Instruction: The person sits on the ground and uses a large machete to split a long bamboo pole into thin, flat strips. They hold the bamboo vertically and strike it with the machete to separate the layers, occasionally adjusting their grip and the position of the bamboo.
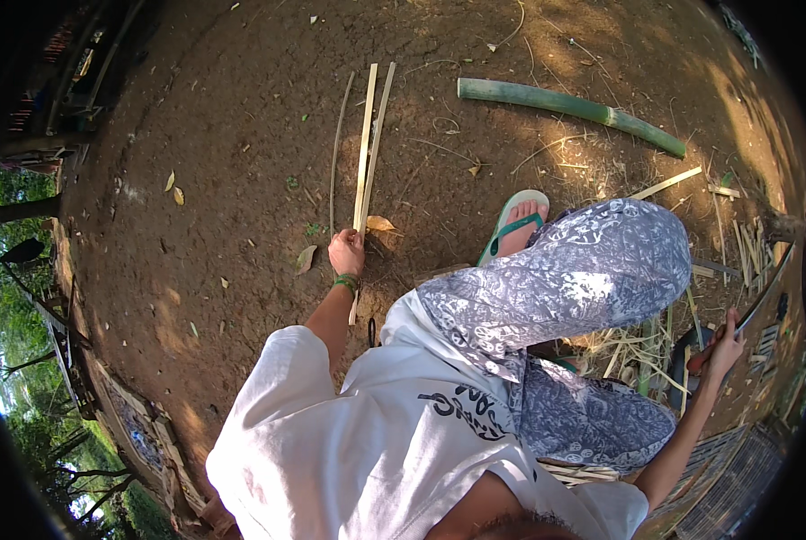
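Out to the left, my left hand (347, 253) is closed over the near part of some pale split bamboo strips (365, 148) lying on the ground. Two light strips run away from the fingers, and a short end shows below the wrist. A thinner, darker strip (336, 153) lies just left of them. On the far right, my right hand (725, 347) grips a long-bladed knife (765, 295). Its reddish handle shows beneath the fingers, and the blade points up and away from me. How sharply the left fingers pinch the strips is partly hidden.
A green bamboo pole (572, 108) lies on the bare soil (232, 117) ahead. Bamboo shavings (632, 351) and split pieces (752, 250) are scattered near my right knee. My sandalled foot (518, 225) stands between the strips and the pole. Dry leaves (306, 259) dot the ground.
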`<state>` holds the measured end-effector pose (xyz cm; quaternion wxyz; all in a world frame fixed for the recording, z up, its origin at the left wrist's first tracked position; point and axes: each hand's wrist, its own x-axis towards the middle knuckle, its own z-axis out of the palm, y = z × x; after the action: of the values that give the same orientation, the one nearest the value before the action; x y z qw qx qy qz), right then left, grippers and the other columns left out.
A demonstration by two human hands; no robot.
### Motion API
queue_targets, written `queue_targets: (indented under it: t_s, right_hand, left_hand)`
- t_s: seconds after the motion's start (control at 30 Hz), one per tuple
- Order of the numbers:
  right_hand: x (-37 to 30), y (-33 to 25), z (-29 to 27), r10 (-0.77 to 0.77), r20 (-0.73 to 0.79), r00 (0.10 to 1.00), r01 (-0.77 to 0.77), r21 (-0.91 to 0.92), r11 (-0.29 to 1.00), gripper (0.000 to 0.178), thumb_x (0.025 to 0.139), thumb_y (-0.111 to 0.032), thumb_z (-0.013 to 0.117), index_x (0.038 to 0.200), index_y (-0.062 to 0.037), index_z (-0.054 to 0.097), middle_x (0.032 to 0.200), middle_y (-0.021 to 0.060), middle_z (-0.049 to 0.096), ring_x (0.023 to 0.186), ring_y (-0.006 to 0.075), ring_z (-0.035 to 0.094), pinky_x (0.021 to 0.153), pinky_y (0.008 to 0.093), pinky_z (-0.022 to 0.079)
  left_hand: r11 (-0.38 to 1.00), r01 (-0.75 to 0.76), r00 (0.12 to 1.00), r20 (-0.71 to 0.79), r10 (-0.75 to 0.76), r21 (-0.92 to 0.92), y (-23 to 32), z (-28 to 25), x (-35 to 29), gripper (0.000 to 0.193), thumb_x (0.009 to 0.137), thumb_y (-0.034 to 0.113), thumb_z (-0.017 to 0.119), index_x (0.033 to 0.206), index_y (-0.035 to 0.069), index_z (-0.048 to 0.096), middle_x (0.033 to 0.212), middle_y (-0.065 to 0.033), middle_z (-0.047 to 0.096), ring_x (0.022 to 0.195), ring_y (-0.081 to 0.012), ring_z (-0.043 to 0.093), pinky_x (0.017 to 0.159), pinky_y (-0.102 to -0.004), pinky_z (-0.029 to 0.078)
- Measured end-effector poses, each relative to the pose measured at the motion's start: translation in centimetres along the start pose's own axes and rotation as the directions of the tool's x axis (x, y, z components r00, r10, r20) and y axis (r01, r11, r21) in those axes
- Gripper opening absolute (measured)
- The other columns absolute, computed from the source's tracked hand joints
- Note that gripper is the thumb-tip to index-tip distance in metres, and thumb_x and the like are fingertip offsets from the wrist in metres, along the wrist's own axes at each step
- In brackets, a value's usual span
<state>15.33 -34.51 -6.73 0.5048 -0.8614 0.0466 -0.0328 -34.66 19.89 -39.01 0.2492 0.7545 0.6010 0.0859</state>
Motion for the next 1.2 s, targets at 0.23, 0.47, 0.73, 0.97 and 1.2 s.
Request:
queue_targets:
  t_s: [0.23,0.47,0.73,0.97,1.2]
  right_hand:
    - [0.4,0.2,0.0,-0.001,0.019,1.0,0.001,0.008,1.0,0.027,0.093,-0.027,0.071,0.109,-0.0057,0.066,0.059,-0.004,0.042,0.046,0.005,0.038,0.041,0.0233,0.028]
    - [-0.3,-0.6,0.5,-0.007,-0.007,1.0,0.007,-0.004,1.0,0.026,0.093,-0.027,0.071,0.108,-0.0063,0.066,0.059,-0.0043,0.041,0.045,0.0048,0.038,0.04,0.0229,0.028]
    - [0.1,0.3,-0.1,0.006,-0.004,1.0,-0.006,-0.007,1.0,0.027,0.093,-0.028,0.071,0.107,-0.006,0.065,0.059,-0.0041,0.041,0.045,0.0052,0.039,0.041,0.0227,0.03]
    - [0.0,0.1,0.0,0.004,0.01,1.0,-0.004,-0.015,1.0,0.027,0.094,-0.027,0.07,0.108,-0.0058,0.065,0.06,-0.0041,0.042,0.046,0.0051,0.04,0.042,0.0226,0.031]
    - [0.1,0.1,0.0,-0.005,0.023,1.0,0.005,-0.012,1.0,0.026,0.094,-0.026,0.069,0.11,-0.0053,0.066,0.06,-0.004,0.043,0.047,0.0052,0.041,0.042,0.0223,0.032]
  left_hand:
    - [0.972,0.151,0.986,-0.091,-0.137,0.178,-2.6,-0.8,3.0,0.032,0.09,0.023,0.065,0.114,0.003,0.066,0.119,-0.0214,0.055,0.111,-0.0399,0.055,0.094,-0.0469,0.049]
    - [0.995,0.089,0.981,-0.172,-0.094,-0.035,-1.0,0.2,3.5,0.015,0.087,0.01,0.061,0.097,-0.001,0.057,0.092,-0.0216,0.063,0.088,-0.0416,0.062,0.078,-0.0494,0.05]
    - [0.917,-0.118,0.924,-0.379,-0.038,-0.38,1.9,0.2,1.8,0.014,0.095,0.012,0.06,0.097,0.0,0.054,0.081,-0.0134,0.063,0.071,-0.0255,0.062,0.068,-0.038,0.051]
    - [0.874,-0.148,0.941,-0.338,-0.019,-0.463,3.8,0.4,1.8,0.015,0.095,0.012,0.063,0.093,-0.001,0.055,0.077,-0.0109,0.063,0.068,-0.0225,0.062,0.065,-0.036,0.051]
    - [0.94,0.02,0.997,-0.066,-0.045,-0.339,2.3,2.3,2.4,0.013,0.091,0.013,0.067,0.091,0.002,0.058,0.075,-0.0108,0.063,0.069,-0.0228,0.063,0.067,-0.0357,0.051]
